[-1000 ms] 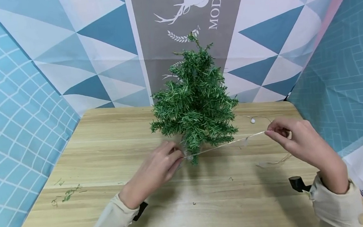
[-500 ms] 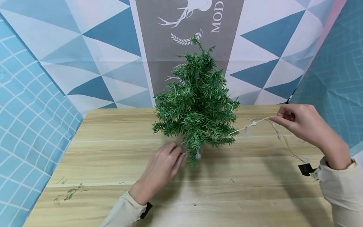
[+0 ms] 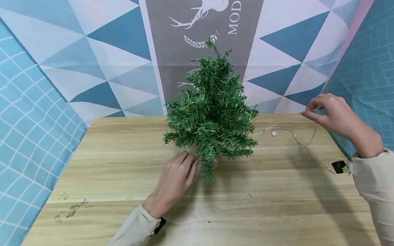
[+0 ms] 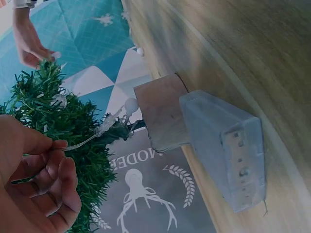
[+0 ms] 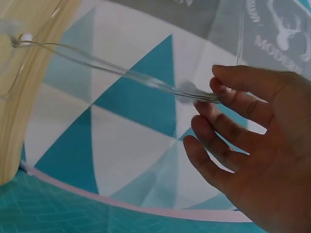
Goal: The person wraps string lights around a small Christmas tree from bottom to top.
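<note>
A small green artificial Christmas tree stands on the wooden table. At its lower left, my left hand pinches the wire of a string of lights between thumb and forefinger; the left wrist view shows this wire leading to a clear bulb. My right hand, raised at the table's far right corner, pinches another stretch of the light string. More of that wire hangs toward the table. Under the tree, the left wrist view shows a brown block-like base touching a translucent box.
Green needle scraps lie on the left of the wooden table. A patterned cloth stands behind the tree, with blue sheets at the sides. A round white bulb lies right of the tree.
My right hand has moved to the back right and up, drawing the light wire away from the tree's front. My left hand stays by the lower branches, slightly shifted.
</note>
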Action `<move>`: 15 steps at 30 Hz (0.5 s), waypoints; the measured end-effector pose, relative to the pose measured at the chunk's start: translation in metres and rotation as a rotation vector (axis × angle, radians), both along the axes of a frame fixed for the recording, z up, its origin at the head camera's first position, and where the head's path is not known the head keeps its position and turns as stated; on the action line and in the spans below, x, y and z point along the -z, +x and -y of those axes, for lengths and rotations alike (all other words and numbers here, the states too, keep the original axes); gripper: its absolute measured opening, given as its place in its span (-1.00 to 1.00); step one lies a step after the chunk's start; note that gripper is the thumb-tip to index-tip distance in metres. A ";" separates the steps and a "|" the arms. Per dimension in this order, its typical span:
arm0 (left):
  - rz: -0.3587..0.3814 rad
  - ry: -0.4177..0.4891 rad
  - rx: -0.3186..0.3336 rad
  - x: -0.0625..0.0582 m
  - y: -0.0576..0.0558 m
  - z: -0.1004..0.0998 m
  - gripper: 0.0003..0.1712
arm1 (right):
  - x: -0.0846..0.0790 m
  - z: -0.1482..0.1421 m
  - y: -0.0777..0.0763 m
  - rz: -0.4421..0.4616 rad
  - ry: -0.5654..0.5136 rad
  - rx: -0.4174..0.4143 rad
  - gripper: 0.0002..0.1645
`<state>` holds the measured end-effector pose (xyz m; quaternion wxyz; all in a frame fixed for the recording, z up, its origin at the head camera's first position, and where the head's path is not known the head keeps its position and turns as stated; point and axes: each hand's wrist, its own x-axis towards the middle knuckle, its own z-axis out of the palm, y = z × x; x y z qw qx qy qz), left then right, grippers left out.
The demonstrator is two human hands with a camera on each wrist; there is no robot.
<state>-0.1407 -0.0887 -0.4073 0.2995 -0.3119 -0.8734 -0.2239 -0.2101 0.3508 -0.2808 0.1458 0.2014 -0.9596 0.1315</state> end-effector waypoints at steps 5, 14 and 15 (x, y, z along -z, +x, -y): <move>-0.018 -0.011 -0.020 0.002 -0.001 -0.002 -0.87 | 0.001 -0.008 -0.018 0.051 -0.034 0.060 -0.79; -0.013 -0.016 -0.016 -0.002 -0.001 -0.005 -0.92 | 0.002 -0.015 -0.042 0.026 -0.065 0.145 -0.77; -0.007 -0.014 -0.014 -0.002 -0.001 -0.005 -0.93 | 0.001 -0.015 -0.044 0.032 -0.072 0.162 -0.74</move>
